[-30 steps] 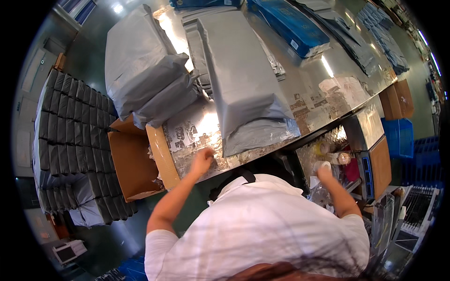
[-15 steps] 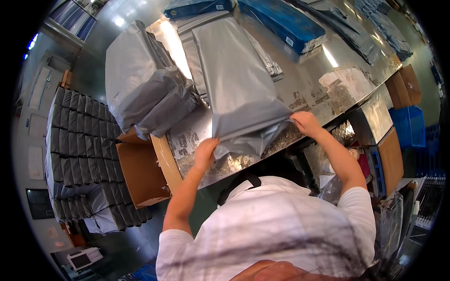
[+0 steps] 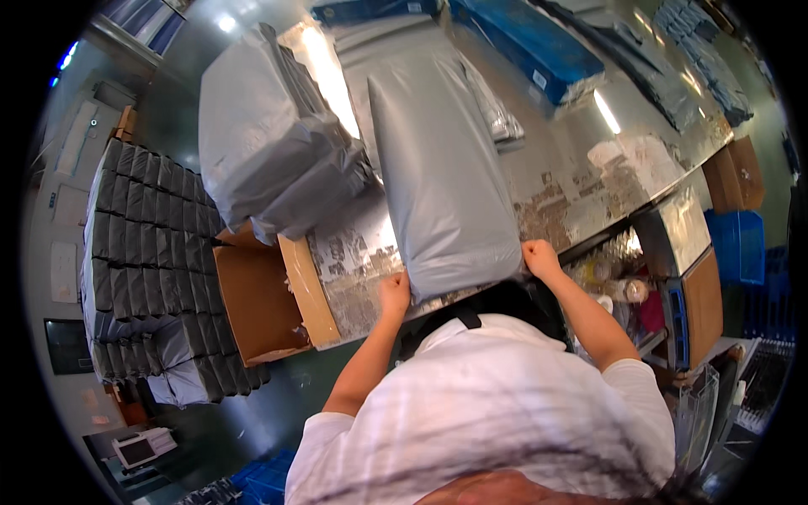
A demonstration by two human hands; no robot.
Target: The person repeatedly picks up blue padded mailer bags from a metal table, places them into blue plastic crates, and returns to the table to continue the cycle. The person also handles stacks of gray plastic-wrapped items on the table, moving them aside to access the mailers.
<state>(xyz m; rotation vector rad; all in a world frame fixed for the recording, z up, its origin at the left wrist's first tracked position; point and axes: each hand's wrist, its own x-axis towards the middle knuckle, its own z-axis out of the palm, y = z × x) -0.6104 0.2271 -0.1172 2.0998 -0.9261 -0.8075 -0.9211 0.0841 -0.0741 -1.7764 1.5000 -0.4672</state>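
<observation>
A long grey plastic mailing bag [image 3: 450, 177], filled out and smooth on top, lies on the metal table [image 3: 555, 198] with its near end at the table's front edge. My left hand [image 3: 395, 296] is closed at the bag's near left corner. At the near right corner my right hand [image 3: 539, 257] is closed as well. Both hands grip the bag's sides, and its near end looks folded down between them. Left of it stands a stack of filled grey bags [image 3: 273, 143]. More flat grey bags [image 3: 391, 42] lie beneath its far end.
Blue wrapped packs [image 3: 539, 50] lie at the far side of the table. A cardboard box [image 3: 261, 295] stands open below the table's left corner. Stacked dark bundles [image 3: 151, 261] rise at the left. At the right are a blue bin [image 3: 735, 244] and a brown carton [image 3: 735, 172].
Both hands have come down toward me, drawing the bag's loose near end over the table edge. The bag's end, creased and flapping before, is now taut and rounded.
</observation>
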